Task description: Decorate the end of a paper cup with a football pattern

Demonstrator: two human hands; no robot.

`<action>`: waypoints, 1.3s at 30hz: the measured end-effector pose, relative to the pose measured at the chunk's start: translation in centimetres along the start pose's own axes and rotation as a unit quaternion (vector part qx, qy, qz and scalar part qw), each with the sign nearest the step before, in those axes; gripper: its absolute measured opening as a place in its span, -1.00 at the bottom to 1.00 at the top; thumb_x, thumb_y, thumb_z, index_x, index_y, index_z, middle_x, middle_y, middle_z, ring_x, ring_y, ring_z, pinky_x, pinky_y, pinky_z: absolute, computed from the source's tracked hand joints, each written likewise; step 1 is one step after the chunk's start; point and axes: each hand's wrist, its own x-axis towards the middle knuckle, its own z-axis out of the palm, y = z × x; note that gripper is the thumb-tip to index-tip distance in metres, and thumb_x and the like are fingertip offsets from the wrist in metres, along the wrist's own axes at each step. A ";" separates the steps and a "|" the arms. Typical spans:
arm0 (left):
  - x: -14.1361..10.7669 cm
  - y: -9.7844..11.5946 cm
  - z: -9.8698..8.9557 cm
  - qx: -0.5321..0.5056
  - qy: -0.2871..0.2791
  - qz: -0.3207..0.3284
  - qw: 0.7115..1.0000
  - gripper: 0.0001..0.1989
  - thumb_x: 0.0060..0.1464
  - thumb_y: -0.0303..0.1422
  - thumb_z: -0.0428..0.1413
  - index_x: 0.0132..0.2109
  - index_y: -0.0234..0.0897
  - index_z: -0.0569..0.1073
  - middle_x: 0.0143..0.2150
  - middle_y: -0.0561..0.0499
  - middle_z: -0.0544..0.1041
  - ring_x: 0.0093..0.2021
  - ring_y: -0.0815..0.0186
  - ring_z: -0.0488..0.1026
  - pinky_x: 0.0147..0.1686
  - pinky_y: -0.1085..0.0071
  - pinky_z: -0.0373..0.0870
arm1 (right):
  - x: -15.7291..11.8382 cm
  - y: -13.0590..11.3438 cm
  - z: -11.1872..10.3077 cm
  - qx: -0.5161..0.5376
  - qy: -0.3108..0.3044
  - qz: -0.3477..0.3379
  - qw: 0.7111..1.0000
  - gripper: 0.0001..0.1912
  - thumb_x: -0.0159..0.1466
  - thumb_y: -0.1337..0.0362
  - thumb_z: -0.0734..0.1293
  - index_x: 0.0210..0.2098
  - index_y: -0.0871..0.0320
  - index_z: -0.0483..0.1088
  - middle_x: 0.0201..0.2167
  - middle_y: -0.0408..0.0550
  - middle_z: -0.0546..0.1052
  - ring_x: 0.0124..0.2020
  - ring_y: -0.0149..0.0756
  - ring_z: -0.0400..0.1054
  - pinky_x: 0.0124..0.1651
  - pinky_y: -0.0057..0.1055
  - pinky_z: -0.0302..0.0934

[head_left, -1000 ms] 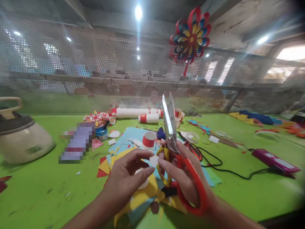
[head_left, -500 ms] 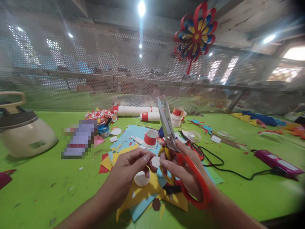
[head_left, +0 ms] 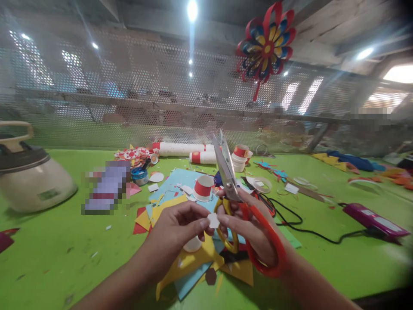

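Note:
Between thumb and finger, my left hand [head_left: 183, 224] pinches a small white paper hexagon [head_left: 213, 221]. My right hand [head_left: 250, 226] grips scissors [head_left: 226, 170] with one red and one yellow handle loop; the blades point up and stand slightly apart. The right fingertips also touch the hexagon's right edge. Under both hands lie yellow paper scraps [head_left: 190, 262] and a blue sheet [head_left: 193, 282]. A dark brown hexagon [head_left: 211, 276] rests in front of them. Just beyond the hands stands a red and white paper cup [head_left: 204, 188], and a white round piece [head_left: 192, 244] is partly hidden by my left hand.
A pixelated phone-like item [head_left: 106, 189] and a blue jar [head_left: 140, 175] lie left, beside a big beige kettle [head_left: 35, 185]. Stacked paper cups [head_left: 174, 149] line the back by a perforated screen [head_left: 129, 86]. A purple corded device [head_left: 376, 221] is at right; a paper pinwheel flower [head_left: 267, 47] hangs above.
Both hands have shifted very slightly right with the white hexagon, which has tilted a little. The scissors stay raised in my right hand.

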 end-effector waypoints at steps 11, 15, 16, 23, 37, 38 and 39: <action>0.0 0.4 0.1 -0.001 0.048 0.013 0.999 -0.88 -0.02 -0.36 0.23 -0.32 -0.32 0.49 -0.47 0.03 0.55 -0.44 0.38 0.41 -0.37 0.44 0.27 | -0.1 0.9 0.1 -0.030 0.016 0.015 0.999 -0.75 0.30 0.28 0.30 -0.03 0.08 0.27 -0.41 -0.19 0.37 -0.42 -0.41 0.29 -0.33 -0.41 0.23; 0.0 0.5 0.3 0.005 0.053 0.017 0.998 -0.88 -0.04 -0.37 0.23 -0.33 -0.33 0.50 -0.49 0.03 0.54 -0.47 0.39 0.39 -0.40 0.44 0.25 | -0.2 0.8 0.4 -0.039 0.006 0.010 0.999 -0.76 0.30 0.29 0.29 -0.03 0.09 0.27 -0.41 -0.18 0.37 -0.42 -0.39 0.30 -0.32 -0.38 0.21; -0.1 0.6 0.4 0.002 0.055 0.015 0.998 -0.88 -0.05 -0.37 0.23 -0.33 -0.33 0.50 -0.50 0.03 0.54 -0.47 0.38 0.39 -0.40 0.44 0.25 | -0.2 0.7 0.4 -0.038 0.006 0.009 0.999 -0.75 0.30 0.29 0.29 -0.03 0.09 0.26 -0.41 -0.19 0.37 -0.42 -0.39 0.30 -0.32 -0.38 0.21; -0.2 0.9 0.9 -0.015 0.053 0.002 0.998 -0.82 -0.09 -0.35 0.25 -0.30 -0.33 0.50 -0.51 0.04 0.52 -0.46 0.37 0.40 -0.41 0.45 0.26 | -0.3 0.8 0.4 -0.042 0.016 -0.006 0.999 -0.76 0.29 0.32 0.29 -0.04 0.08 0.26 -0.41 -0.20 0.37 -0.43 -0.41 0.28 -0.34 -0.42 0.20; -0.6 0.7 0.9 -0.065 0.012 0.004 0.998 -0.67 0.20 -0.15 0.02 -0.28 -0.35 0.48 -0.39 -0.05 0.53 -0.44 0.36 0.40 -0.34 0.41 0.32 | -0.3 0.8 0.4 -0.019 0.034 0.010 0.999 -0.72 0.26 0.25 0.34 -0.05 0.06 0.25 -0.40 -0.20 0.40 -0.43 -0.40 0.32 -0.35 -0.43 0.25; -0.6 0.7 1.0 -0.061 0.009 0.001 0.998 -0.68 0.17 -0.15 0.05 -0.29 -0.35 0.48 -0.39 -0.05 0.53 -0.44 0.36 0.39 -0.35 0.42 0.32 | -0.3 0.9 0.4 -0.021 0.036 0.008 0.999 -0.72 0.26 0.25 0.33 -0.05 0.06 0.25 -0.39 -0.19 0.40 -0.42 -0.39 0.32 -0.34 -0.42 0.25; -0.6 0.7 1.1 -0.053 0.006 -0.003 0.999 -0.69 0.14 -0.16 0.09 -0.31 -0.35 0.48 -0.41 -0.04 0.53 -0.45 0.37 0.38 -0.37 0.44 0.31 | -0.3 1.0 0.5 -0.023 0.039 0.005 0.999 -0.72 0.26 0.24 0.33 -0.05 0.06 0.25 -0.39 -0.18 0.40 -0.41 -0.38 0.33 -0.33 -0.41 0.25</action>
